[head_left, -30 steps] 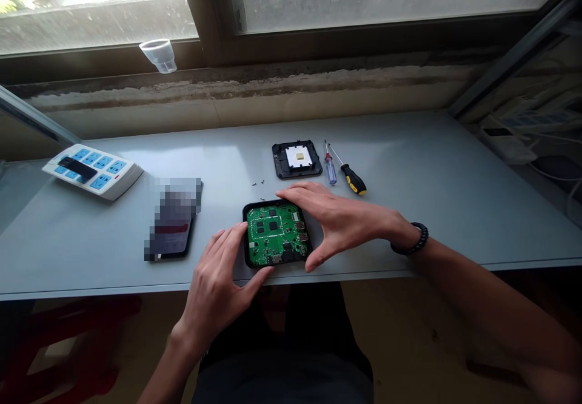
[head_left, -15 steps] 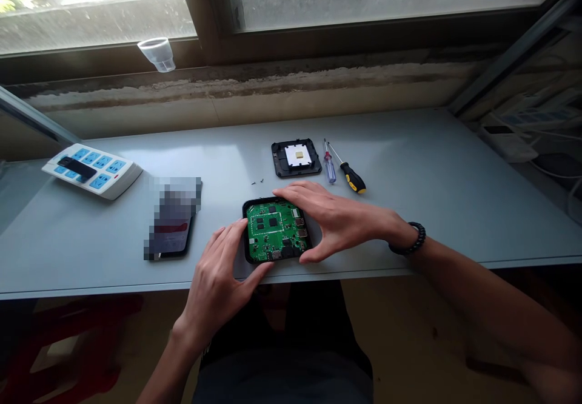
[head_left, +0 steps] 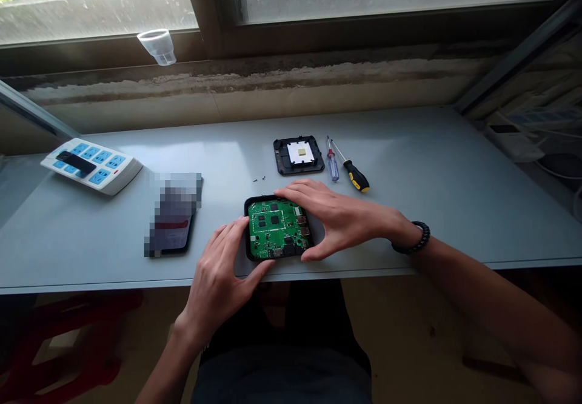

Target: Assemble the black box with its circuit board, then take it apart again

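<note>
An opened set-top box [head_left: 278, 228] lies near the table's front edge, its green circuit board facing up inside a black casing. My left hand [head_left: 222, 264] grips its left side, fingers along the left edge and thumb at the front. Around the right side is my right hand [head_left: 334, 219], with fingers at the back edge and thumb at the front right corner. Behind the box rests its black cover [head_left: 299, 155], a white plate with a tan pad on its inner face. Two tiny screws [head_left: 259, 179] lie left of the cover.
Right of the cover are a clear-handled screwdriver [head_left: 333, 164] and a black-and-yellow screwdriver [head_left: 355, 175]. A phone [head_left: 175, 222] lies to the left, with a white power strip [head_left: 93, 164] beyond it. A translucent plastic cup [head_left: 158, 46] is by the window frame. A red stool [head_left: 68, 343] stands below.
The view has shifted slightly. Both hands keep the same hold on the set-top box, and nothing else has visibly moved.
</note>
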Demonstrator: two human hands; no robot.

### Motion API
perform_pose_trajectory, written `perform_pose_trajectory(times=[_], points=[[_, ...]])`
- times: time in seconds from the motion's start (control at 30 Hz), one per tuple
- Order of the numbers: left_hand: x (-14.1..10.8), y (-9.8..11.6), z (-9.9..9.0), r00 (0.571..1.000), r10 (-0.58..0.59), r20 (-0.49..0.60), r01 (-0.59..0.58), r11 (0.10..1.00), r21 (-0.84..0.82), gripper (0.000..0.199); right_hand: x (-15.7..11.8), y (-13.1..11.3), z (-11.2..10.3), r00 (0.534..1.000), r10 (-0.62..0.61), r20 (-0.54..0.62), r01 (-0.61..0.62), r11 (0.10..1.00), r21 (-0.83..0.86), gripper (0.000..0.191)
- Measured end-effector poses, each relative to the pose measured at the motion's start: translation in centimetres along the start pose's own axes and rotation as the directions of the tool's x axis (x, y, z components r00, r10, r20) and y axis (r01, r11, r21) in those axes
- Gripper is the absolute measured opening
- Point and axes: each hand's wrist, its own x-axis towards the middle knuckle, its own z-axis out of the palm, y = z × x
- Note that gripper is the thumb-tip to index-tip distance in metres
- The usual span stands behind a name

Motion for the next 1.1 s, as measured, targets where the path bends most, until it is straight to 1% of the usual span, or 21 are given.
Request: perform_pose_trajectory(times=[0.23, 0.4, 0.5, 0.57, 0.63, 0.67, 0.73, 0.8, 0.87, 0.93, 1.0, 1.1], points=[[-0.3, -0.2, 0.1, 1.000, -0.028, 0.002, 0.028, 1.000, -0.008, 0.068, 0.1, 0.1, 0.0, 1.000, 0.003, 0.008, -0.003, 1.000, -0.002, 0.109], [-0.4, -0.2, 0.2, 1.000, -0.012, -0.008, 0.012, 1.000, 0.004, 0.066, 0.1, 0.0, 0.1, 1.000, 0.006, 0.009, -0.006, 1.000, -0.010, 0.108], [-0.4, -0.2, 0.2, 1.000, -0.012, -0.005, 0.012, 1.000, 0.008, 0.065, 0.0, 0.1, 0.0, 1.000, -0.003, 0.003, 0.003, 1.000, -0.008, 0.110], [-0.3, -0.2, 0.1, 1.000, -0.014, -0.005, 0.014, 1.000, 0.002, 0.064, 0.0, 0.3, -0.1, 1.000, -0.007, -0.009, 0.007, 1.000, -0.002, 0.113], [-0.2, -0.2, 0.1, 1.000, -0.013, -0.004, 0.013, 1.000, -0.002, 0.063, 0.0, 0.5, -0.3, 0.999, -0.012, -0.047, 0.012, 1.000, 0.001, 0.112], [-0.2, -0.2, 0.0, 1.000, -0.010, -0.007, 0.010, 1.000, -0.003, 0.062, -0.1, 0.7, -0.4, 0.996, -0.014, -0.090, 0.014, 1.000, -0.002, 0.107], [-0.2, -0.1, -0.1, 1.000, -0.001, 0.000, 0.001, 1.000, -0.005, 0.062, -0.1, 0.9, -0.6, 0.977, -0.008, -0.212, 0.004, 1.000, -0.021, 0.088], [-0.2, -0.1, -0.1, 1.000, 0.006, 0.004, -0.006, 1.000, -0.014, 0.062, -0.2, 1.1, -0.8, 0.939, 0.024, -0.344, -0.042, 0.998, -0.046, 0.062], [-0.3, -0.1, -0.2, 1.000, 0.000, -0.005, 0.000, 1.000, -0.019, 0.062, -0.3, 1.3, -1.1, 0.889, 0.077, -0.451, -0.119, 0.991, -0.065, 0.044], [-0.4, -0.1, -0.3, 1.000, -0.005, -0.023, 0.004, 1.000, -0.022, 0.063, -0.3, 1.6, -1.4, 0.841, 0.128, -0.526, -0.198, 0.977, -0.077, 0.038], [-0.5, -0.1, -0.3, 0.999, -0.010, -0.041, 0.009, 0.999, -0.030, 0.063, -0.4, 2.1, -1.7, 0.809, 0.161, -0.566, -0.257, 0.962, -0.094, 0.035], [-0.7, -0.1, -0.3, 0.997, -0.040, -0.067, 0.037, 0.998, -0.041, 0.057, -0.5, 3.0, -1.8, 0.803, 0.177, -0.569, -0.306, 0.942, -0.138, 0.029]])
